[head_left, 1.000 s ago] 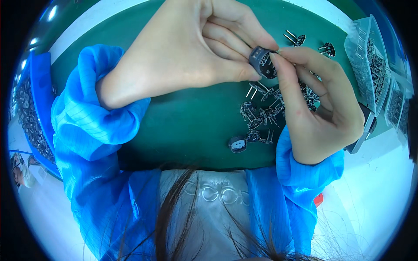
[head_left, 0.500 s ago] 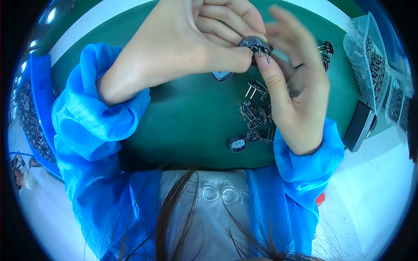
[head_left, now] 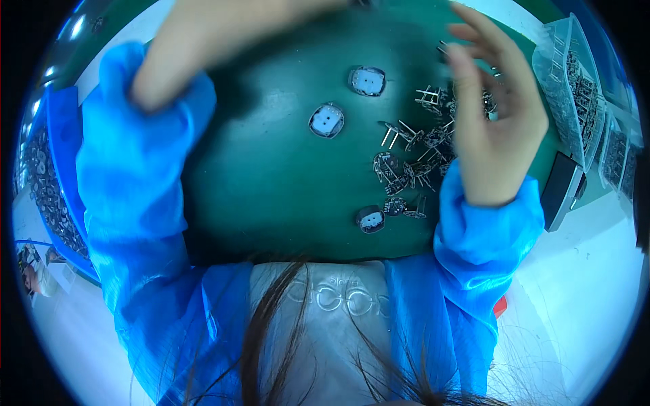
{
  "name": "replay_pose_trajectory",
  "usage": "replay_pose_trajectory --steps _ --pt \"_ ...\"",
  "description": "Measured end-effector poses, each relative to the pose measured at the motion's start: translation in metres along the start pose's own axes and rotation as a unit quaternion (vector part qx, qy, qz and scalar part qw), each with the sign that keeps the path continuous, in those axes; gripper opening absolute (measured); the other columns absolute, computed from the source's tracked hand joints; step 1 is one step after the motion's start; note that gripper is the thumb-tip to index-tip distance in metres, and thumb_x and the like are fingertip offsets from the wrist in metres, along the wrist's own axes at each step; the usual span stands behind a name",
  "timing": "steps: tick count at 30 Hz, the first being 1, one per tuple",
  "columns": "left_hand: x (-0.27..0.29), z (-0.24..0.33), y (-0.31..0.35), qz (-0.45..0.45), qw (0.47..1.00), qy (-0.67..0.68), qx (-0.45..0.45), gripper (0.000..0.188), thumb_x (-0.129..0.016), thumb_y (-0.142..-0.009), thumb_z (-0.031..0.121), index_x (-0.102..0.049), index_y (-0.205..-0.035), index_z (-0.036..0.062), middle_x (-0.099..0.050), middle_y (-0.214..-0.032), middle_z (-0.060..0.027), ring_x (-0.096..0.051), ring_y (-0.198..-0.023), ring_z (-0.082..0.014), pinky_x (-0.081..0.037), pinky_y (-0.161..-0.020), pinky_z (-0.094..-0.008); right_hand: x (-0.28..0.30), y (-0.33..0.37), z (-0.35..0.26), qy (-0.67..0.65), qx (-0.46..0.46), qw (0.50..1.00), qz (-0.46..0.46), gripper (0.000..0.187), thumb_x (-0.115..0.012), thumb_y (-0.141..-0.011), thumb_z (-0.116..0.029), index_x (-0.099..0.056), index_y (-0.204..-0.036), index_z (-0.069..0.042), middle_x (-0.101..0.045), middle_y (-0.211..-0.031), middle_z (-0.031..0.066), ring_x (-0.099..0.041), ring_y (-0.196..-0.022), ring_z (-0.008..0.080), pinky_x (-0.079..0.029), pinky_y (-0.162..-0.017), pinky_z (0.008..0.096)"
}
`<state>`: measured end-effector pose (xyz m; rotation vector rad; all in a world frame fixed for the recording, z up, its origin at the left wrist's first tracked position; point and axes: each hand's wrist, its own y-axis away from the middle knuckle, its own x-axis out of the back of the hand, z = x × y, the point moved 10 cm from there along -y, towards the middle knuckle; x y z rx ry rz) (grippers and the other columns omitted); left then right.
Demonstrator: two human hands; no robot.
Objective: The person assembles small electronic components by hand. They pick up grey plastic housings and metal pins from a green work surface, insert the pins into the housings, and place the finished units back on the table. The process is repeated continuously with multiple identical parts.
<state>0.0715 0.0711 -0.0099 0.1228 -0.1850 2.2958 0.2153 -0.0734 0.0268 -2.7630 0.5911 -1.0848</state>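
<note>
My left hand [head_left: 237,30] is smeared by motion at the top edge, and its fingers are out of the picture. A small dark piece [head_left: 362,3] shows at that edge, but whether the hand holds it I cannot tell. My right hand [head_left: 504,111] hovers over the right end of a heap of small round circuit boards with metal pins [head_left: 409,172]. Its thumb and fingers are apart, with nothing visible between them. Two dark rounded housings with pale insides [head_left: 327,120] lie left of the boards. Another such housing [head_left: 370,219] sits nearer to me.
Clear plastic bins [head_left: 581,101] of pinned parts stand at the right, beside a dark flat box [head_left: 560,189]. On the left is a blue tray [head_left: 66,149] with many small parts. All the loose pieces lie on a green mat [head_left: 271,183].
My hands have parted from the dark housing with pins they held together. The left moved up out of view at the fingers; the right moved right, over the boards. Two housings now show plainly.
</note>
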Motion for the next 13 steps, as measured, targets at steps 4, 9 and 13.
replay_pose_trajectory --steps 4,9,13 --pt "0.069 -0.012 -0.011 0.092 0.98 -0.173 0.026 0.028 -0.071 -0.089 0.011 -0.069 -0.113 -0.0043 -0.073 -0.099 -0.0103 -0.069 -0.086 -0.0133 -0.055 -0.078 -0.0266 0.009 -0.01 0.001 0.194 0.09 0.977 0.027 0.026 -0.077 -0.081 -0.005 -0.074 -0.107 -0.009 -0.07 -0.097 0.0083 -0.068 -0.078 0.0218 -0.054 -0.069 0.0311" --pt "0.119 -0.02 -0.013 0.183 0.858 -0.48 -0.003 0.027 -0.073 -0.089 0.017 -0.072 -0.11 0.002 -0.072 -0.108 -0.0133 -0.069 -0.088 -0.0202 -0.054 -0.079 -0.032 0.004 -0.009 0.018 0.175 0.019 0.984 -0.018 0.021 -0.081 -0.077 -0.007 -0.075 -0.098 -0.008 -0.069 -0.088 0.0094 -0.066 -0.072 0.0224 -0.054 -0.069 0.0319" --pt "0.082 0.011 -0.009 0.156 0.822 -0.529 -0.144 0.032 -0.07 -0.093 0.021 -0.068 -0.12 0.0044 -0.056 -0.139 -0.0145 -0.056 -0.118 -0.0249 -0.043 -0.1 -0.0353 0.016 -0.008 0.017 0.133 0.021 0.99 0.031 0.019 -0.081 -0.078 -0.007 -0.074 -0.096 -0.008 -0.07 -0.085 0.0093 -0.067 -0.074 0.02 -0.056 -0.071 0.0317"
